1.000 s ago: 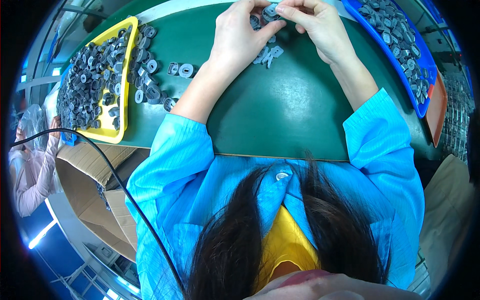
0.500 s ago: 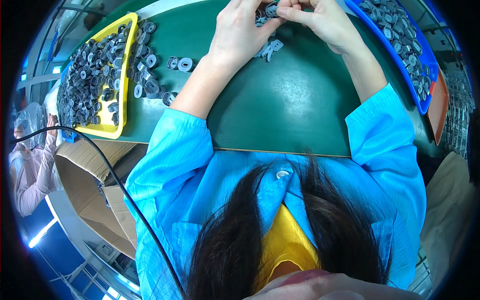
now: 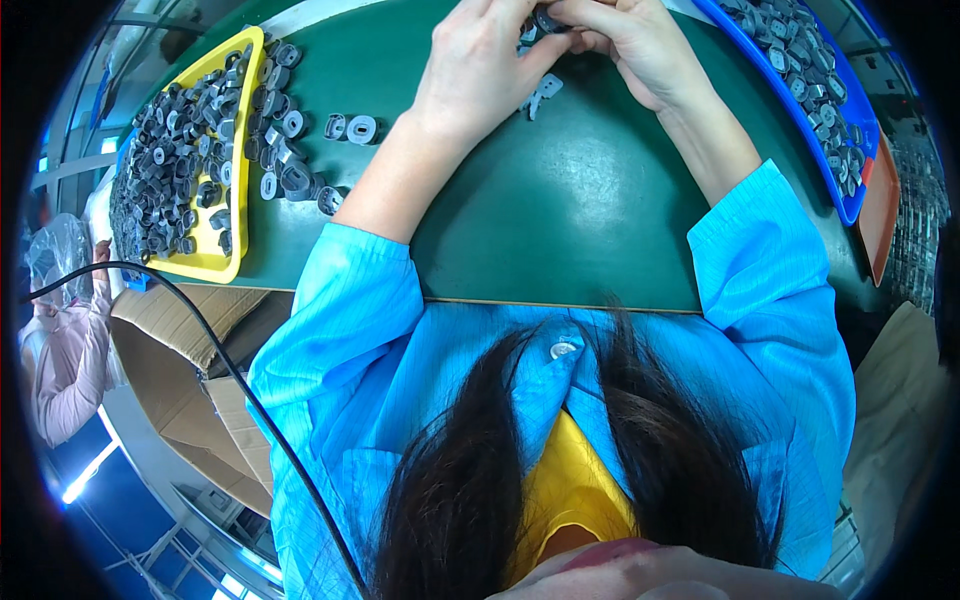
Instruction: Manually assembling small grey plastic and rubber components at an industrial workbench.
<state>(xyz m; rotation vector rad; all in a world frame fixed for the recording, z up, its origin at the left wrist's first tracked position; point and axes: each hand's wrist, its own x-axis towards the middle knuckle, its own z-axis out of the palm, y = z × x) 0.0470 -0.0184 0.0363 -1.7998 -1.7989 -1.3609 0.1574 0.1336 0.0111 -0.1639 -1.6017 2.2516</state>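
Observation:
At the far middle of the green table (image 3: 560, 220), my two hands are together over a small dark grey plastic part (image 3: 546, 18). My left hand (image 3: 478, 65) is closed on it, its thumb stretched toward the right. The fingers of my right hand (image 3: 635, 45) are bent and pressed together at the same part. Partly hidden by the hands, the part shows only a rounded dark side. Just below the left thumb lie small light grey pieces (image 3: 543, 92) on the table. Two grey ring-like parts (image 3: 362, 129) rest to the left of my left wrist.
A yellow tray (image 3: 240, 190) full of grey parts stands at the left, with more loose parts (image 3: 290, 150) beside it. On the right is a blue tray (image 3: 848, 208) of grey parts, next to an orange-brown tray (image 3: 877, 225). A cardboard box (image 3: 180, 400), black cable (image 3: 240, 375) and another person (image 3: 70, 370) are at left.
My right hand has shifted slightly left, its fingers now curled closer to the left hand at the dark part. The whole view has moved a little.

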